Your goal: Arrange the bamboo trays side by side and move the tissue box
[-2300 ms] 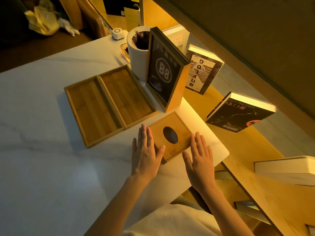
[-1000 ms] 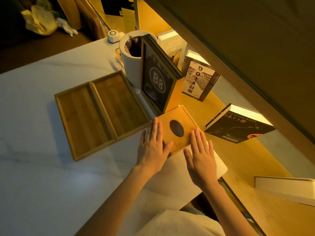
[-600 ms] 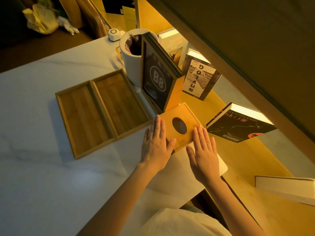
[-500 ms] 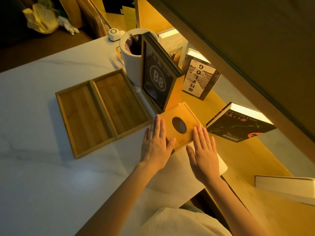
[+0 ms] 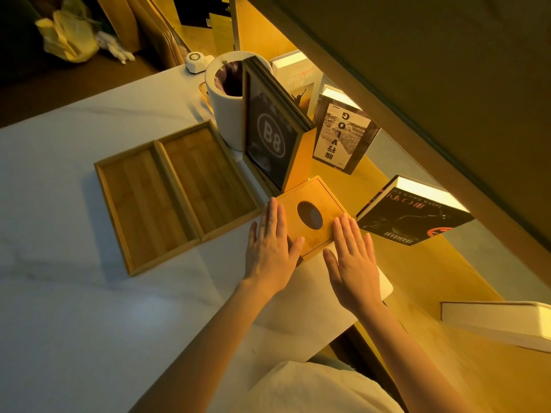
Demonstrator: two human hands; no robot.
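Observation:
Two shallow bamboo trays lie side by side on the white marble table, long edges touching: the left tray (image 5: 143,204) and the right tray (image 5: 205,174). A square bamboo tissue box (image 5: 310,216) with an oval hole in its lid sits to their right, its far corner against a framed B8 picture (image 5: 269,144). My left hand (image 5: 269,248) lies flat at the box's left near corner, thumb on the lid's edge. My right hand (image 5: 353,257) lies flat at its right near corner, fingertips on the lid. Neither hand grips the box.
A white cylindrical bin (image 5: 226,96) stands behind the trays. Books (image 5: 343,135) stand on the lit wooden shelf to the right, and a black book (image 5: 414,216) leans close to the tissue box. The table's rounded corner (image 5: 386,286) is just beyond my right hand.
Both hands have slid the tissue box away from me, up against the B8 frame. In the last half second nothing visibly moved. The trays kept their place.

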